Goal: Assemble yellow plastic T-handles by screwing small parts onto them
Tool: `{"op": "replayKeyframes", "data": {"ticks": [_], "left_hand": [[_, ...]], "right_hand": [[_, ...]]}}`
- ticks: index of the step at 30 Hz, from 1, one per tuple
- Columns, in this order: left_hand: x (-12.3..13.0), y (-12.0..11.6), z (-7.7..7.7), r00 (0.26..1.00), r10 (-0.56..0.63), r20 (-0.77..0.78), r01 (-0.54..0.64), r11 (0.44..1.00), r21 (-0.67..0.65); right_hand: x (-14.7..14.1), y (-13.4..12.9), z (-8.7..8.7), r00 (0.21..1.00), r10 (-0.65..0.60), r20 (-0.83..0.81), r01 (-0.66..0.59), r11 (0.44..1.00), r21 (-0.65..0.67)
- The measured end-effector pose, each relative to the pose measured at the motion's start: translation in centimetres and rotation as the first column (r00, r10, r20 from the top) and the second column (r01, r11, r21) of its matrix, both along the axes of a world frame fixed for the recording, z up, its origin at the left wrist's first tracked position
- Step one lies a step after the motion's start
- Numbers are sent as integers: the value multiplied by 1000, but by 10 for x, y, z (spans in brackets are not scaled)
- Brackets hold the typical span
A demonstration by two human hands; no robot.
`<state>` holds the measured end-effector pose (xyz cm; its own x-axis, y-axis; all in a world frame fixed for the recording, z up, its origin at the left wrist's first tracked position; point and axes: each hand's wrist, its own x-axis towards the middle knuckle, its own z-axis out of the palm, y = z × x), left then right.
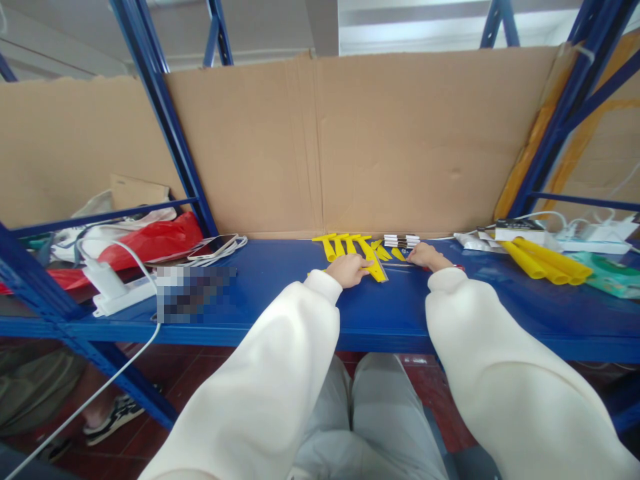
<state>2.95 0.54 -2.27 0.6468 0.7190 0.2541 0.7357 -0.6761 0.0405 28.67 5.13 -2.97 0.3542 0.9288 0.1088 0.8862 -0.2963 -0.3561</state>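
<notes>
My left hand is closed at the edge of a long yellow piece that looks like thin foam or plastic, its fingertips on it. A clear strip runs along that piece's side. A row of yellow T-shaped pieces lies behind my left hand. My right hand has its fingers pressed together low over the shelf; whatever is in them is too small to name. A thin rod lies between the hands. Near the right fingertips are small yellow leaf-shaped pieces and a bundle of white cylinders with dark bands.
Yellow tubes, a green packet and a black-and-white box sit at the right. Left are a phone, a white power strip and a red bag. Cardboard walls the back. Another person's leg shows lower left.
</notes>
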Motion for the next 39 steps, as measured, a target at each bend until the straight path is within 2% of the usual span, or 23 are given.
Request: {"op": "replayKeyframes", "data": {"ticks": [4, 5, 7, 9, 11, 13, 15, 25, 33, 39], "left_hand": [[0, 0, -1, 999, -13, -32, 14, 999, 34], [1, 0, -1, 999, -14, -41, 15, 999, 39], [1, 0, -1, 999, -13, -51, 16, 999, 45], [1, 0, -1, 998, -16, -56, 19, 999, 48], [1, 0, 0, 998, -23, -58, 26, 998, 49], [1, -1, 0, 998, -27, -62, 30, 998, 49], [2, -2, 1, 997, -26, -67, 29, 998, 47], [4, -5, 2, 996, -33, -85, 38, 998, 56], [5, -5, 2, 995, -25, -97, 33, 997, 76], [5, -4, 0, 996, -35, -85, 42, 996, 83]], "right_hand": [[-8, -4, 6, 1000, -17, -24, 19, 995, 101], [-11, -5, 7, 999, 8, -38, -3, 991, 132], [-20, -5, 10, 985, 141, -100, -119, 974, 193], [-30, -4, 10, 922, 345, -179, -286, 914, 286], [-41, -3, 9, 820, 531, -214, -424, 814, 397], [-50, -3, 6, 749, 627, -214, -501, 747, 437], [-56, -4, 4, 718, 662, -215, -541, 725, 427], [-58, -3, 2, 707, 675, -212, -574, 722, 387], [-64, -11, 4, 752, 614, -240, -509, 772, 381], [-65, -8, -1, 757, 587, -287, -473, 795, 380]]}}
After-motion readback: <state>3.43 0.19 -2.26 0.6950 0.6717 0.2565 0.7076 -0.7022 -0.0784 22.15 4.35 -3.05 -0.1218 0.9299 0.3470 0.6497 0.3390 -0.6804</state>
